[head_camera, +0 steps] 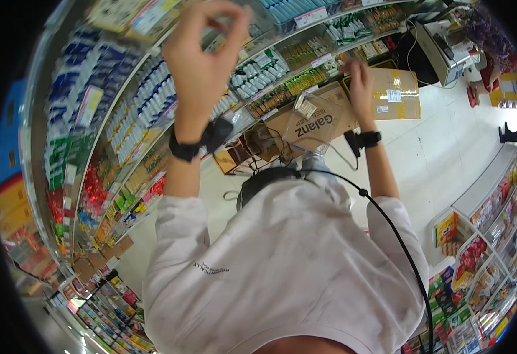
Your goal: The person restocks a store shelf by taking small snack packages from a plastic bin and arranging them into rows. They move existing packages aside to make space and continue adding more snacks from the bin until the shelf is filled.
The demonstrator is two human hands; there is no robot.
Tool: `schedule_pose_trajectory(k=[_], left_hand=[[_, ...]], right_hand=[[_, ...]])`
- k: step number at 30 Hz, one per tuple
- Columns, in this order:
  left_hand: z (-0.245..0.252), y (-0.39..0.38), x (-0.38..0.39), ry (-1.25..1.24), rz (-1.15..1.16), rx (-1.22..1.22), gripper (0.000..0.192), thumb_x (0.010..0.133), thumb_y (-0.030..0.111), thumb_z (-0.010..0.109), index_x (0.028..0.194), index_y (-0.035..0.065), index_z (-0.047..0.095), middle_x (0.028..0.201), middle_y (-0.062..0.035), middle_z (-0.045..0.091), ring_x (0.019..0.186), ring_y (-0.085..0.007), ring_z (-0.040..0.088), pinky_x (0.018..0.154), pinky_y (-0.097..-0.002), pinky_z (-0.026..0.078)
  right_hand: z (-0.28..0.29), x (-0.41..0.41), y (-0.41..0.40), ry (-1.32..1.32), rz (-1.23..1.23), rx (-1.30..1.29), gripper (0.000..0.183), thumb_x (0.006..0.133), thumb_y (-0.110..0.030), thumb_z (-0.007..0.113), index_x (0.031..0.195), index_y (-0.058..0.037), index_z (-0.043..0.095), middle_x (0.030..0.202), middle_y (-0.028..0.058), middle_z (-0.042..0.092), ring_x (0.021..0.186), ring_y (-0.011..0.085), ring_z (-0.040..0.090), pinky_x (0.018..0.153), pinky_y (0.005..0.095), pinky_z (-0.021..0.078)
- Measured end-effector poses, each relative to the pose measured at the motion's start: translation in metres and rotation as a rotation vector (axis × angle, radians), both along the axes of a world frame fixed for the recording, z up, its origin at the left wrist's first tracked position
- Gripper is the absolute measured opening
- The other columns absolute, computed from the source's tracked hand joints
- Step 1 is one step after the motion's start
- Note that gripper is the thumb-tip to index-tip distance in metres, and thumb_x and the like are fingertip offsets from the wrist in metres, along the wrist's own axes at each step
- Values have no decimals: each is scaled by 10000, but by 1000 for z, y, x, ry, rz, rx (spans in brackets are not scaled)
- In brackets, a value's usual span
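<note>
My left hand (205,57) is raised before the upper shelf, thumb and forefinger curled into a ring. Blur hides whether anything thin is between the tips. Lower down, my right hand (361,84) hovers by the shelf's bottom tier with its fingers partly spread, and I see nothing in it. Between the hands, a clear plastic container (313,132) with a few small wrapped packets (306,108) appears over a Galanz cardboard box (338,106). Behind my hands, clear bins hold white-and-green wrapped packets (258,75) and green-and-orange ones (305,82). Each wrist wears a black strap.
A second carton (395,95), taped and labelled, lies right of my right hand. Dark cables (280,148) gather near my feet. A counter with equipment (439,53) and another person (490,79) are at upper right. Snack bins (475,265) line the right side.
</note>
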State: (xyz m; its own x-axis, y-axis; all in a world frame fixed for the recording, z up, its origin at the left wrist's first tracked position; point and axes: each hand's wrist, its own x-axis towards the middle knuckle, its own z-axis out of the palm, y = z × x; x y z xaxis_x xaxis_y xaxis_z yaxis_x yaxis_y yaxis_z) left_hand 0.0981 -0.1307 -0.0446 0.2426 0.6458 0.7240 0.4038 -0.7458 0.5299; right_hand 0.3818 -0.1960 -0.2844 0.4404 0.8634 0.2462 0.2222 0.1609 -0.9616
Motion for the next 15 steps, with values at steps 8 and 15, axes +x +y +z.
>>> schedule_pose_trajectory(k=[8, 15], left_hand=[[-302, -8, 23, 585, -325, -642, 137, 962, 142, 667, 981, 13, 710, 955, -143, 687, 874, -356, 666, 759, -421, 534], [-547, -41, 68, 657, -371, -735, 245, 962, 130, 640, 1150, -27, 635, 1269, -185, 599, 1188, -383, 594, 997, -448, 504]], right_hand=[[-374, -66, -93, 370, 179, -681, 365, 1009, -294, 588, 963, 48, 705, 774, 67, 705, 727, 145, 645, 680, 336, 525], [-502, -55, -101, 696, 12, -744, 564, 987, -140, 648, 1450, 108, 444, 1313, 203, 643, 1025, 208, 671, 839, 313, 559]])
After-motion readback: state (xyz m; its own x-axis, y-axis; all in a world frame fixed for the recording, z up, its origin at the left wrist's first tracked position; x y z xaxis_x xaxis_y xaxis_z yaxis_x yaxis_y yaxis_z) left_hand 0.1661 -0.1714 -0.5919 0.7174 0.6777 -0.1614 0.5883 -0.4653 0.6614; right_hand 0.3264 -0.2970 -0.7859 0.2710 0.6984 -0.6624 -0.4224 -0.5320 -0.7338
